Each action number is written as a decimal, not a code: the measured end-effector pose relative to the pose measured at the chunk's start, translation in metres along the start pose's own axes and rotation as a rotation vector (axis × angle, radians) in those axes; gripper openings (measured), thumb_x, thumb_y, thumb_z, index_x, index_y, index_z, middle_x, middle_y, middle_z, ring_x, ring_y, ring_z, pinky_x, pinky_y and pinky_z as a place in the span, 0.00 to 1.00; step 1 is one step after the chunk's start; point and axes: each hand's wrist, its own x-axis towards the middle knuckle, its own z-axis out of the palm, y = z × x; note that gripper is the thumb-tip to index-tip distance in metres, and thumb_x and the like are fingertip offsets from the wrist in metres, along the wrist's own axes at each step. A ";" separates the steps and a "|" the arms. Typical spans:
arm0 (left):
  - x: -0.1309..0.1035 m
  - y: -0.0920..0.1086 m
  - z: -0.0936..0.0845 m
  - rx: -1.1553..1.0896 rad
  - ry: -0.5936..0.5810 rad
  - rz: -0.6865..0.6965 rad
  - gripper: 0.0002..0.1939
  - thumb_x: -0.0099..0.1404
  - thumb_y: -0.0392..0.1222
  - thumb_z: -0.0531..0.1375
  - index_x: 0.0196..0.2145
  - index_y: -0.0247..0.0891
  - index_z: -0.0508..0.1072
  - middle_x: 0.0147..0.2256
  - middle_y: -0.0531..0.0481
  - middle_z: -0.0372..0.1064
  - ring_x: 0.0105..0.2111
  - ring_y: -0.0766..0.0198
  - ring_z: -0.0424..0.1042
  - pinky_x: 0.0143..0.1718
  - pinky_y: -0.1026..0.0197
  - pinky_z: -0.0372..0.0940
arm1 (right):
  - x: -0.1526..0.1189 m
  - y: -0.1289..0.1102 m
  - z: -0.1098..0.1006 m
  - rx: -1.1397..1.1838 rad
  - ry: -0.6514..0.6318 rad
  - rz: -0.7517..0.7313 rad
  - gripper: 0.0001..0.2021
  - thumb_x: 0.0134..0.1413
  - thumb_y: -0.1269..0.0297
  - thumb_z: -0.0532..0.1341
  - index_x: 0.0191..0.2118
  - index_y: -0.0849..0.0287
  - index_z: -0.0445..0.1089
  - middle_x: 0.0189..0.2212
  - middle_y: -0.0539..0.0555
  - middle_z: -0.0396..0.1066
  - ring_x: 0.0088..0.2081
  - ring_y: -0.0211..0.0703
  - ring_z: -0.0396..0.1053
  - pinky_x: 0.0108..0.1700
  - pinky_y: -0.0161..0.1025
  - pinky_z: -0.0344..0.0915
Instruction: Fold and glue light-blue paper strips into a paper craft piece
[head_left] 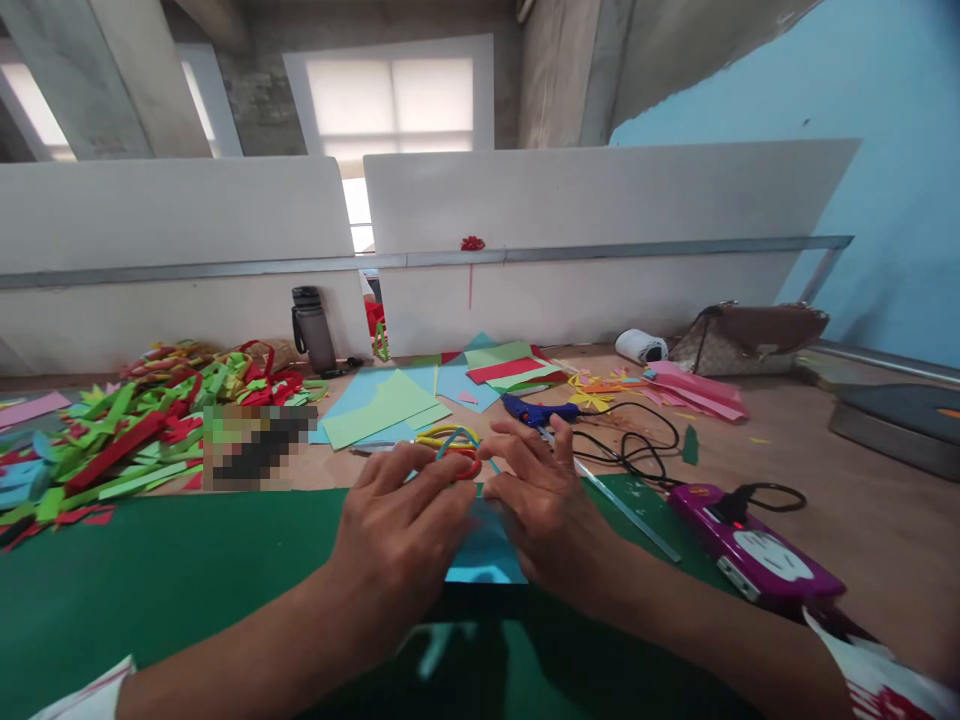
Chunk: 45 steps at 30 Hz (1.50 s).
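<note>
Blue paper (484, 555) — a small flat sheet — lies on the green mat (187, 580), pressed down between the left hand (401, 540) and right hand (551, 510), fingers flat on it; just beyond the fingertips lie scissors (450, 445).

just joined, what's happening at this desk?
A person is working a piece of light blue paper on a green mat. The left hand and the right hand both press down on it, fingers close together at its top edge. Just beyond the fingers lies a pair of scissors; a blue glue gun sits to the right, and a heap of cut paper strips to the left.
</note>
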 end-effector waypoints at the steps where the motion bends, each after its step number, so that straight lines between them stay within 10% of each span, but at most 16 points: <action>1: 0.003 0.003 0.003 0.016 -0.037 -0.010 0.03 0.59 0.36 0.60 0.33 0.37 0.72 0.40 0.48 0.74 0.38 0.57 0.65 0.37 0.53 0.60 | 0.000 -0.002 0.002 0.004 0.009 -0.012 0.07 0.50 0.75 0.53 0.31 0.61 0.67 0.44 0.59 0.67 0.57 0.53 0.53 0.56 0.60 0.34; 7: 0.005 0.001 0.015 -0.026 -0.221 -0.110 0.10 0.60 0.30 0.56 0.25 0.38 0.72 0.28 0.53 0.74 0.33 0.59 0.63 0.35 0.55 0.55 | 0.000 -0.004 0.004 0.006 0.059 -0.044 0.09 0.52 0.76 0.53 0.29 0.60 0.68 0.47 0.58 0.67 0.59 0.53 0.51 0.57 0.60 0.34; 45: 0.003 0.005 0.016 -0.131 -0.115 -0.152 0.11 0.59 0.30 0.54 0.28 0.42 0.73 0.35 0.54 0.73 0.44 0.58 0.62 0.54 0.46 0.39 | -0.004 0.000 -0.001 0.070 -0.078 -0.036 0.10 0.50 0.76 0.52 0.35 0.60 0.68 0.50 0.60 0.64 0.59 0.56 0.50 0.55 0.62 0.38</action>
